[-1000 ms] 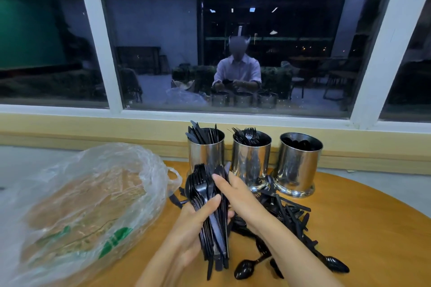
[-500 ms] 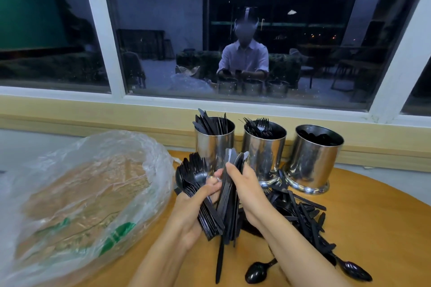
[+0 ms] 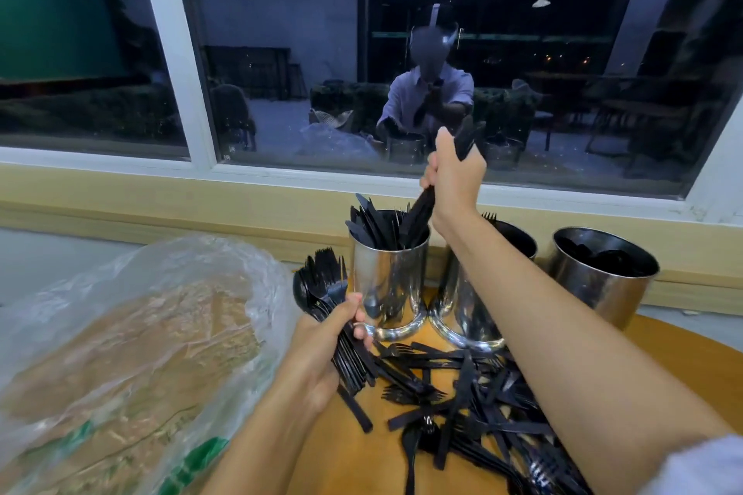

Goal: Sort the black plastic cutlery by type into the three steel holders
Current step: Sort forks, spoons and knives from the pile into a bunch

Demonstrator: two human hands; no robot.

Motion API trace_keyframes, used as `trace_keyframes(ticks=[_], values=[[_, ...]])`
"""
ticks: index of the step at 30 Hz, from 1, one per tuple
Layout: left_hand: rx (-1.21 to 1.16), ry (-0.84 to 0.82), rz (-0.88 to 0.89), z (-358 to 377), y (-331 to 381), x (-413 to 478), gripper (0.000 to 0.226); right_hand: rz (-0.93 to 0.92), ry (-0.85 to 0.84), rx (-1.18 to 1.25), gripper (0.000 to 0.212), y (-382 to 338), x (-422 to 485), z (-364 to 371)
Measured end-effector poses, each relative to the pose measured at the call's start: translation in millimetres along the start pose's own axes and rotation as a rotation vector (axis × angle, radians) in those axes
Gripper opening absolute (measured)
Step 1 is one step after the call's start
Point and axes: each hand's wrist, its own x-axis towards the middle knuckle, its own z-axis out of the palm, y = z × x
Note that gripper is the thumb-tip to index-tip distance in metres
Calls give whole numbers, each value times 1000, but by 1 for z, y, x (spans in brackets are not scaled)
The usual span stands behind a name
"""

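So the right grip (image 3: 454, 177) just pulled the knives (image 3: 420, 209) off the bundle and, fist tight around them, is dropping them tips-first into the left holder (image 3: 390, 281). That's 1 type handled. The left grip (image 3: 325, 338) clutches the forks and spoons (image 3: 321, 285) just beside it, above the bench (image 3: 362, 466).

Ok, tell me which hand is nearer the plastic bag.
Left. The left hand, holding a cutlery bundle, sits just right of the bag; the right hand, holding knives, is raised above the leftmost holder, farther off.
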Motion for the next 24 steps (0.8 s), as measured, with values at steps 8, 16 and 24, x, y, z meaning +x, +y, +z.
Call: trace_keyframes(ticks=[8,16,24], values=[[27,-67,4,7,8,17,13,159,-325,-667,22,84,16,7],[12,-162,-34,15,17,8,20,-37,-478,-1218,69,54,20,5],[76,-237,-34,28,9,-36,22,254,-772,-719,43,-17,-94,-38]])
